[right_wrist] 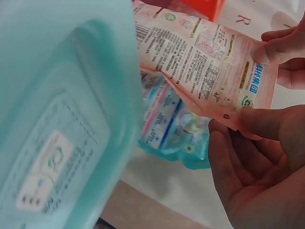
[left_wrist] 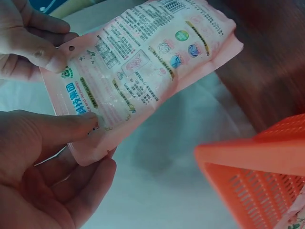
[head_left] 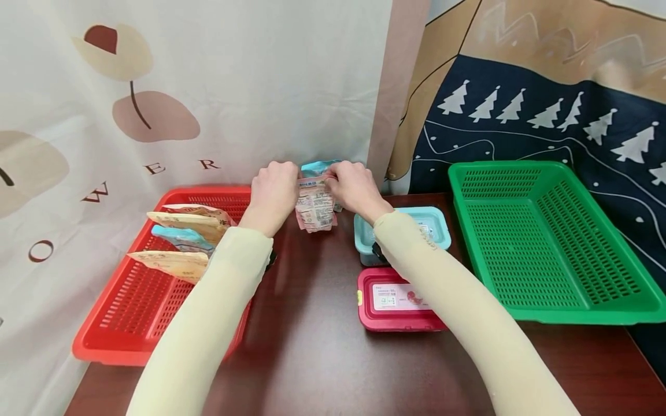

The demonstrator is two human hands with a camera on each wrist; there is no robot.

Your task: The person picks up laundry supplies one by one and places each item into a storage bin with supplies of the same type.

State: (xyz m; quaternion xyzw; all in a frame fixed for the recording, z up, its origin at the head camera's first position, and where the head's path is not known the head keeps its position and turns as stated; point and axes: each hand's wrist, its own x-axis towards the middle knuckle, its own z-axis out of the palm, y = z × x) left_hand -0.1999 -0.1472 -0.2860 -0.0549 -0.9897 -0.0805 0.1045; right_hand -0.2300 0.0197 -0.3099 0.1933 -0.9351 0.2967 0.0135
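Observation:
A pink printed pouch (head_left: 315, 207) hangs upright between both hands at the back of the table, its text side toward me. My left hand (head_left: 273, 195) pinches one top corner between thumb and fingers. At the other top corner, near the small punched hole, my right hand (head_left: 356, 186) pinches it the same way. Behind it stands a blue pouch (right_wrist: 178, 124), mostly hidden in the head view. The light-blue lidded box (head_left: 437, 222) lies just right of the pouches, partly under my right forearm.
On the left, a red basket (head_left: 111, 323) holds several upright pouches (head_left: 174, 263), tan and blue. A pink-red lidded box (head_left: 382, 320) sits in front of the light-blue one. At the right stands a green basket (head_left: 525, 254). A pale curtain (head_left: 250, 86) hangs close behind the table (head_left: 307, 346).

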